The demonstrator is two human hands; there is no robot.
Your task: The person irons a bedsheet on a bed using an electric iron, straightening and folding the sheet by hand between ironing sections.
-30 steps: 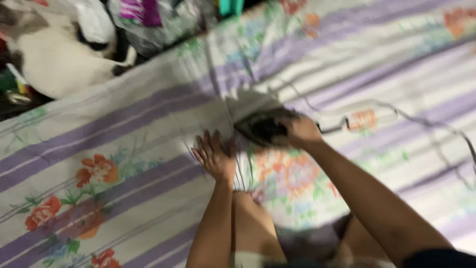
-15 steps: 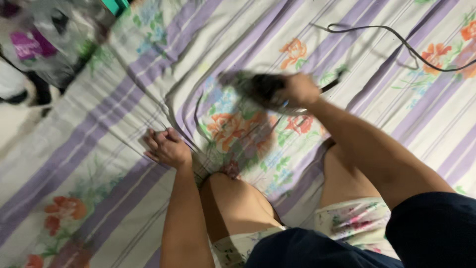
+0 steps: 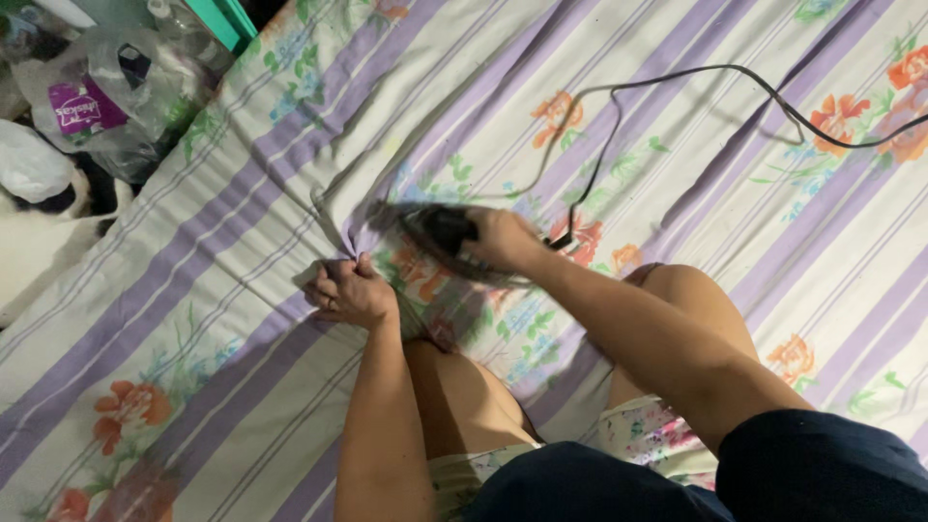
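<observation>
The right hand is closed around the handle of an iron, fingers wrapped over the top of it. The iron is dark, almost black, and blurred; its pointed front faces left, and its flat underside rests on the sheet just above the knees. A thin dark cord runs from the back of the iron, loops up across the sheet and goes off at the right edge.

The left hand lies just left of the iron, fingers curled tight and pinching a gathered fold of the sheet. Creases fan out from this pinch toward the upper left. Hand and iron are near one another but apart; a strip of cloth lies between them.

The sheet is cream with broad purple stripes and thin grey lines, printed with orange and red flowers and green leaves. It covers nearly the whole view. Under the iron the print shows an orange flower, partly in shadow.

The person's bare knees rise from the bottom, with pale floral shorts and a dark sleeve on the right arm.

At the upper left, off the sheet's edge, lies a clear plastic bag with a purple label, a teal thing beside it, and a white and black shape that is too cut off to tell.
</observation>
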